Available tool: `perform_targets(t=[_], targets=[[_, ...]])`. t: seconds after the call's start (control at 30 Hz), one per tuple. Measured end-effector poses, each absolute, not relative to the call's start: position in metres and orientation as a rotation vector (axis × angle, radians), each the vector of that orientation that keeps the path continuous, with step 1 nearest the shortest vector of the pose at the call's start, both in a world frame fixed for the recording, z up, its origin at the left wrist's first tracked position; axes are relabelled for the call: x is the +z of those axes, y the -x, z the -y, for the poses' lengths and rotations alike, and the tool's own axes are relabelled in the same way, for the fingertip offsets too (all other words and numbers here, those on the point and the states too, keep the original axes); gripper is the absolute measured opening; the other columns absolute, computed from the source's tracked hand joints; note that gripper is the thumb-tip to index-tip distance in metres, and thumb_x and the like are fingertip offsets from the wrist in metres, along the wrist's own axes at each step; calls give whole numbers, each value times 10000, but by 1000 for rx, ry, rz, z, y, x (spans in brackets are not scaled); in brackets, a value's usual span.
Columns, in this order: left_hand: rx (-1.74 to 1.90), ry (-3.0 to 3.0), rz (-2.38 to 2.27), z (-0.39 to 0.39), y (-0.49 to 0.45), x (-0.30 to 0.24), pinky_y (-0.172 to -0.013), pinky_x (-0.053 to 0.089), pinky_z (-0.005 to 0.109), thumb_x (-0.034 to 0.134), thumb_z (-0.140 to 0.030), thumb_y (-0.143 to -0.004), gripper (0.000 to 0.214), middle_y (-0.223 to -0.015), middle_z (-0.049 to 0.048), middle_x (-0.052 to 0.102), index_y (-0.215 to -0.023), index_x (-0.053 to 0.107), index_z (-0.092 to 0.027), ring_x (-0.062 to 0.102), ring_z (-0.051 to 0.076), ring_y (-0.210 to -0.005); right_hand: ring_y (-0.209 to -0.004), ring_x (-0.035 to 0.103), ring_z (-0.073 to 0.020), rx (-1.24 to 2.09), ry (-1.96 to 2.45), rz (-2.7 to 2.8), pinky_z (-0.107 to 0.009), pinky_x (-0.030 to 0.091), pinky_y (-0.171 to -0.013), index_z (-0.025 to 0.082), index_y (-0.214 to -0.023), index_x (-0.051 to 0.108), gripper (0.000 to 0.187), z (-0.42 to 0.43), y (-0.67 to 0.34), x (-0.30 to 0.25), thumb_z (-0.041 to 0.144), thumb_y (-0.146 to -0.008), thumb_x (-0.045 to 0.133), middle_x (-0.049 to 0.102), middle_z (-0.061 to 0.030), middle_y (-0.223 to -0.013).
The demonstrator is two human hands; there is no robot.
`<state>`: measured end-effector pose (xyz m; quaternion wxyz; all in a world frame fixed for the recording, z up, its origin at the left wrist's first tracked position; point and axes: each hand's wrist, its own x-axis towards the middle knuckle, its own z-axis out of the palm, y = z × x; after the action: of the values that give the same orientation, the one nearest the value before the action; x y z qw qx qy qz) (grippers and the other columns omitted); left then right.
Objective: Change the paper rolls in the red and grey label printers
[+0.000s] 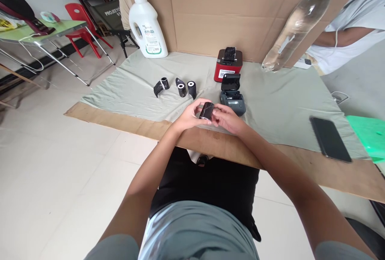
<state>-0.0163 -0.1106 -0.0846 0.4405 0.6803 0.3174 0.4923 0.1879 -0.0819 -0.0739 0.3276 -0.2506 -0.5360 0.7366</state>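
My left hand (192,114) is closed round a black roll (207,110), which looks like a paper or label roll with white line marks. The fingers of my right hand (227,118) pinch the same roll from its right side. Just beyond my right hand sits a dark grey portable label printer (233,101) with its lid (231,82) raised. Behind it stands a red and black box-shaped device (228,65) with a black strip at its top. To the left, a partly unwound black roll (164,83) lies near two upright ones, a smaller roll (181,90) and a larger roll (191,88).
A white detergent bottle (148,23) stands at the back left before a cardboard wall (222,11). A clear liquid-filled bottle (296,25) leans at the back right. On the right lie a phone (330,139) and, beyond the edge, a green stool (368,133). Another person's arm (345,37) shows behind.
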Motion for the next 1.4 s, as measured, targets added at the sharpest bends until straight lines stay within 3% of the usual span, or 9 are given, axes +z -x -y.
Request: perform_targets(t=[0.2,0.4,0.63,0.9,1.1,1.27,1.4], targets=[[1222,-1638,-809,112,14,-87,-944,570,317,986,-416,-647,784,-1244,96,710,-1319,633,-222,711,228,-1080,-564,544,-108,2014,701,1463,-266,422,-550,160,-894,689,315,86,-185,-76,430,-814,827,649,-5,-671],[1233,-1683,-807,113,9,-88,-950,585,323,977,-402,-665,754,-1282,95,700,-1320,643,-232,708,240,-1116,-563,547,-102,1955,754,1377,-238,386,-517,173,-973,697,359,84,-183,-81,399,-754,868,641,16,-678],[1226,-1706,-826,110,9,-91,-977,584,356,958,-449,-689,762,-1276,100,705,-1341,628,-234,720,252,-1116,-451,511,-99,1828,846,1496,-237,340,-444,196,-828,618,272,85,-184,-78,406,-802,789,610,27,-572],[1337,-1752,-881,104,11,-90,-1059,543,391,979,-441,-649,778,-1259,100,717,-1302,621,-218,694,271,-1212,-365,425,-79,1646,843,1414,-210,283,-374,250,-702,429,305,85,-180,-74,359,-782,702,370,122,-474],[1325,-1798,-914,106,14,-86,-1045,545,394,963,-405,-672,725,-1223,99,721,-1279,621,-202,711,248,-1148,-372,417,-78,1556,898,1423,-213,254,-361,252,-703,446,238,84,-179,-81,345,-764,656,473,90,-500],[1287,-1869,-954,108,20,-82,-1030,552,389,941,-387,-708,680,-1247,108,710,-1275,618,-197,693,246,-1165,-373,407,-82,1478,939,1380,-229,253,-360,256,-680,442,245,84,-179,-85,334,-782,651,392,96,-499],[1248,-1941,-962,109,23,-81,-1009,558,383,917,-361,-738,642,-1221,94,705,-1281,612,-204,687,236,-1142,-383,405,-88,1426,950,1428,-240,258,-372,259,-697,456,249,85,-180,-86,349,-807,660,413,89,-498]])
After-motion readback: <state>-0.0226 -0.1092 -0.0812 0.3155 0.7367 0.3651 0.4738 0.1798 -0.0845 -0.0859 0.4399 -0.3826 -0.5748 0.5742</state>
